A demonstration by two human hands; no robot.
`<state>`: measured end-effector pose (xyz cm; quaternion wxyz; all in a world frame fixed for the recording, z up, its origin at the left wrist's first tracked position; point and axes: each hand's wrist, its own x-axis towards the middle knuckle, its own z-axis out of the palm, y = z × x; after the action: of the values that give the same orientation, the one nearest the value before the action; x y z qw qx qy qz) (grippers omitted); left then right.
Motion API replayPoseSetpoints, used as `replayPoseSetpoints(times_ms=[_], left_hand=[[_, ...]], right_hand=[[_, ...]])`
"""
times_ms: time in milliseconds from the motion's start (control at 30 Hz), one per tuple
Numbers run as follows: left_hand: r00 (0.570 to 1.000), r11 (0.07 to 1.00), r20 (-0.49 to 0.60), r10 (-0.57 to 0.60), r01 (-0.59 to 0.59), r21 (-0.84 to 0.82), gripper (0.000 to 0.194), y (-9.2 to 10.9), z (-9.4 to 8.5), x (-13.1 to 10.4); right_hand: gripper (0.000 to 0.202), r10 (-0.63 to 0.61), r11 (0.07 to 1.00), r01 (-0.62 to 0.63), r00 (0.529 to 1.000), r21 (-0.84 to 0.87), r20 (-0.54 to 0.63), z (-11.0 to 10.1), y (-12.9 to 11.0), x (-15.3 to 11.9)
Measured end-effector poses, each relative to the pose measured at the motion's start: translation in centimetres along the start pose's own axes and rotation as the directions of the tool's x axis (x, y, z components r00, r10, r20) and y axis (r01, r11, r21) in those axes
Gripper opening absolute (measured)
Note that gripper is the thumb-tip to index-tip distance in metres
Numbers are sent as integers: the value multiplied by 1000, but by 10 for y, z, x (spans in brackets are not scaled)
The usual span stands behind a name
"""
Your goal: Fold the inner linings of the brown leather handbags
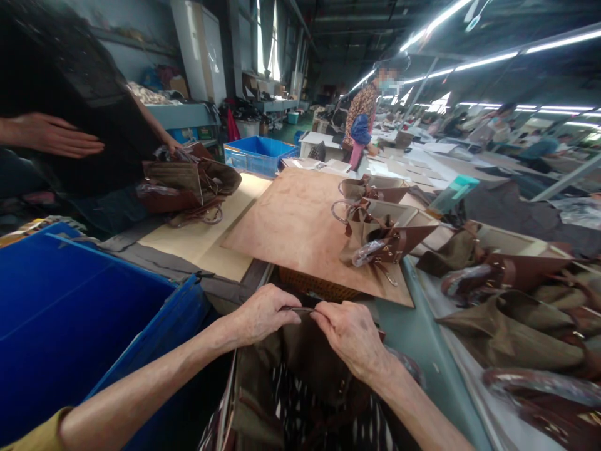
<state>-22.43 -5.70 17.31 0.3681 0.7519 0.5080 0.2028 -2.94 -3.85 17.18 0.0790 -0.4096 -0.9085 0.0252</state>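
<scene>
An olive-brown handbag [256, 376] with dark trim rests in front of my body, its top towards me. My left hand [267, 310] pinches a thin dark edge of the bag between thumb and fingers. Close beside it, my right hand [353, 332] grips the same edge, thumb underneath. A short stretch of this edge shows between the two hands. Much of the bag's lower part lies in shadow, and my right forearm covers some of it. Past my hands, a brown board [291, 219] lies on the worktable.
Similar bags [375, 235] stand on the board's right side, and more bags [521, 326] crowd the right table. A blue bin [94, 300] is at my left. Across from it a co-worker's hand [61, 134] shows near another bag [176, 181]. Farther off stands a person [361, 119].
</scene>
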Motion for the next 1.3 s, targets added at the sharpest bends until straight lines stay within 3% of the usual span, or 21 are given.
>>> replayPoseSetpoints(times_ms=[300,500,633,767,833,933,1000,1100,1300], left_hand=[[996,996,-18,-86,86,15,21,7,0,2],[996,994,-71,-63,68,81,25,16,7,5],[996,992,-27,-88,90,89,19,12,5,-2],[968,959,-106,-226,241,151,71,2,0,-22],[960,960,-96,-263,271,75,61,-3,-3,-31],[978,962,67,-200,209,-175,41,-12,-9,-37],[977,940,157,-146,187,-286,44,-19,-13,-37],[961,920,241,-138,214,-327,48,-28,-18,-35],[957,840,226,-181,270,-470,31,-35,-10,-36]], right_hand=[[24,-15,1000,15,1000,0,17,-1,1,-2],[16,37,984,-34,999,-174,15,-6,-18,-1],[15,-4,995,18,990,-99,139,-8,-23,7],[13,44,996,-29,985,-87,170,-4,-19,11],[14,44,996,-31,986,-81,161,-4,-19,11],[14,13,999,-4,982,-51,188,-10,-20,12],[16,-26,999,31,974,-18,225,-16,-19,12],[21,-69,997,58,959,48,275,-23,-15,11],[24,-8,993,-28,957,118,290,-16,-12,2]])
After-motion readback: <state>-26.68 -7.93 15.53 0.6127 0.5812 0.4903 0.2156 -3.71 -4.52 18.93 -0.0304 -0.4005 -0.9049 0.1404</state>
